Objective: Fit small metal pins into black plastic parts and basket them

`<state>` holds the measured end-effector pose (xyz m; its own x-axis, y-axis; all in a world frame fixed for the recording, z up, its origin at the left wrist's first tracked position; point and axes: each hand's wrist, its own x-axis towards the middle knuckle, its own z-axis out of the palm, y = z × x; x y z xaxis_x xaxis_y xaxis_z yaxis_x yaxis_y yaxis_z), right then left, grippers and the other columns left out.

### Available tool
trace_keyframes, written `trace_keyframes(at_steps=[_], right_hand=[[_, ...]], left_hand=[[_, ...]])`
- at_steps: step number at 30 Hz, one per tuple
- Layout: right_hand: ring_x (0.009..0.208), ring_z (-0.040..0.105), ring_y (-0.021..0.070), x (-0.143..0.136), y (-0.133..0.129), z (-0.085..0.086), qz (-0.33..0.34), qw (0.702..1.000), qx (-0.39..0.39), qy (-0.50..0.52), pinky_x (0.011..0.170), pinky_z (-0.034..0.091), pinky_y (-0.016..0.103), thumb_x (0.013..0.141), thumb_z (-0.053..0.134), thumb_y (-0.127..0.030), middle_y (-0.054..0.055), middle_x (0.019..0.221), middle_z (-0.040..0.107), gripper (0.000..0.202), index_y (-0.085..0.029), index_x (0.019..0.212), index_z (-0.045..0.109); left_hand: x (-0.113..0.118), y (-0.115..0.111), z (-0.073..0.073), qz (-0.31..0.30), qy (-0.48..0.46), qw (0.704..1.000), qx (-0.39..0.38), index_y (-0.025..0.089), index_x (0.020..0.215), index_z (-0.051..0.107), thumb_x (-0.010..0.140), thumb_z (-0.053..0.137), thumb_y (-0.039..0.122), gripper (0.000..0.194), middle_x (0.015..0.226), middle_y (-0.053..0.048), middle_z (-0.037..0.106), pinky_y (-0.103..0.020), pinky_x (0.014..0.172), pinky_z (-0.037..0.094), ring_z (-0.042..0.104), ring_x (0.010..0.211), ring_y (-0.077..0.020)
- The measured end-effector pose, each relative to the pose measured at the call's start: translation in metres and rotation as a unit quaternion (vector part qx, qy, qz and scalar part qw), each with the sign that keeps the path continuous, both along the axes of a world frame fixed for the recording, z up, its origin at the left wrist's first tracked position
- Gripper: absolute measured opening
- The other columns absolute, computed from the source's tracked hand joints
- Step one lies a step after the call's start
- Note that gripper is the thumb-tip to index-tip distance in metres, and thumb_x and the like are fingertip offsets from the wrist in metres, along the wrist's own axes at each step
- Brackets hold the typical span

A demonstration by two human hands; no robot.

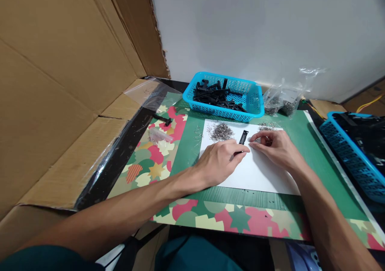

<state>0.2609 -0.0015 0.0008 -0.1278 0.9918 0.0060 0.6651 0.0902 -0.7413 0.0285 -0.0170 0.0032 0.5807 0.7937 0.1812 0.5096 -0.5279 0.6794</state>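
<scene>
Two bare hands worked close together over a white sheet of paper, near its middle. The left hand [221, 160] had thumb and fingers closed around a black plastic part [244, 136], held over the sheet [258, 180] with one end pointing away from the person. The right hand [275, 146] was just beside that part, thumb and forefinger drawn near each other; whether they pinched a small piece could not be told. By my judgement, the black part was being steadied for close fingertip work, and the next move called for a firm left hold and fine right-hand aim.

A dark heap of tiny metal pieces [221, 131] lay on the sheet's far left, and a smaller scatter [267, 127] at its far right, partly behind the right hand. Beyond the sheet stood a blue basket [210, 109] of black parts, with clear bags [288, 106] right of it. Another basket [349, 158] stood well right of the sheet. Loose bits near the sheet's left edge could have snagged a sleeve or strayed.
</scene>
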Motion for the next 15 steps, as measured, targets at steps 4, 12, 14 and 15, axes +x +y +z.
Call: trace_keyframes(at_steps=[4,12,14,15], right_hand=[[0.051,0.036,0.0115,0.0003,0.0010,0.0010,-0.004,1.000,0.002,0.001,0.050,0.026,0.028,0.082,0.076,-0.058,-0.005,0.054,0.045,0.044,-0.014,0.086,0.079],[0.052,0.036,0.0110,-0.0006,-0.0005,-0.0003,-0.011,1.000,0.004,0.023,0.050,0.024,0.028,0.083,0.077,-0.048,-0.005,0.055,0.045,0.033,-0.015,0.081,0.077],[0.053,0.035,0.0107,-0.0007,-0.0030,0.0011,-0.021,0.997,0.025,0.063,0.051,0.024,0.028,0.082,0.080,-0.045,-0.005,0.056,0.044,0.030,-0.016,0.078,0.076],[0.054,0.035,0.0106,-0.0008,-0.0046,0.0024,-0.023,0.995,0.037,0.092,0.051,0.025,0.028,0.082,0.082,-0.044,-0.005,0.056,0.043,0.029,-0.016,0.078,0.076]], left_hand=[[-0.0005,0.0015,0.0025,0.012,-0.008,1.000,-0.011,0.022,0.116,0.080,0.105,0.058,0.025,0.025,0.099,-0.004,0.073,-0.030,0.073,0.052,0.064,0.077,-0.0168],[-0.0015,0.0017,0.0030,0.009,-0.021,0.999,-0.035,0.022,0.114,0.081,0.104,0.059,0.024,0.025,0.095,-0.003,0.069,-0.029,0.071,0.047,0.059,0.073,-0.0148],[-0.0019,0.0026,0.0023,0.012,-0.031,0.999,-0.039,0.023,0.114,0.082,0.103,0.060,0.024,0.025,0.092,-0.002,0.068,-0.029,0.069,0.045,0.058,0.073,-0.0145],[-0.0020,0.0032,0.0021,0.015,-0.038,0.998,-0.041,0.023,0.114,0.082,0.102,0.060,0.024,0.025,0.092,-0.002,0.067,-0.029,0.068,0.044,0.057,0.072,-0.0142]])
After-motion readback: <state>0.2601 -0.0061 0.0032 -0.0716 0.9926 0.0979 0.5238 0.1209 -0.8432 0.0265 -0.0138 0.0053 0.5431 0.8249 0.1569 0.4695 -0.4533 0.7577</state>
